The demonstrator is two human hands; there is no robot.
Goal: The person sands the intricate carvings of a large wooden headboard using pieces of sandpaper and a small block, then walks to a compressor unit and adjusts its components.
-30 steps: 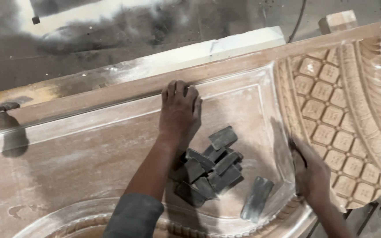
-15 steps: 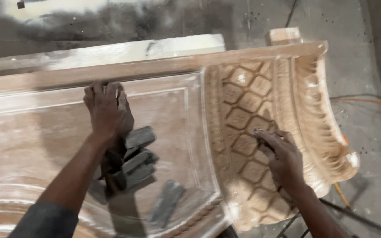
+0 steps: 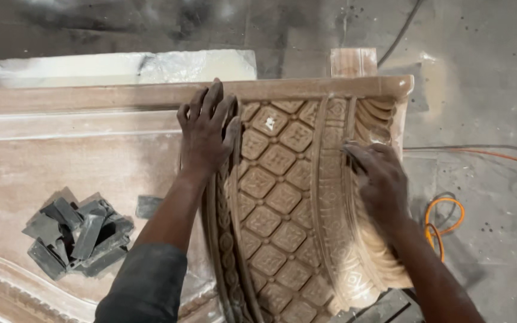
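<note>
- No packages, labels or signs show; the landmark is one large carved stone panel, pale pinkish-tan and dusty, filling most of the view.
- Its middle band is a lattice of raised diamond tiles, each with a small flower cut into it; a beaded rope border runs along the lattice's left edge, and scalloped leaf carving curls along its right edge.
- Left of the lattice the panel is a smooth, flat recessed field with plain moulded steps along the top.
- The left hand lies flat on the panel at the lattice's upper left corner, fingers spread wide and straight, holding nothing.
- The right hand rests on the band between lattice and leaf carving, fingers curled narrow and pressed to the stone; whether they pinch something small I cannot tell.
- On the smooth field, well left of the lattice, sits one loose pile of dark grey rectangular blocks, matte and flat-sided, roughly ten; one more lies alone just right of the pile.
- Behind the panel's top edge lies one whitish rough stone slab, and one small tan block stands by the top right corner.
- Right of the panel, one orange cable loops on the grey concrete floor.
</note>
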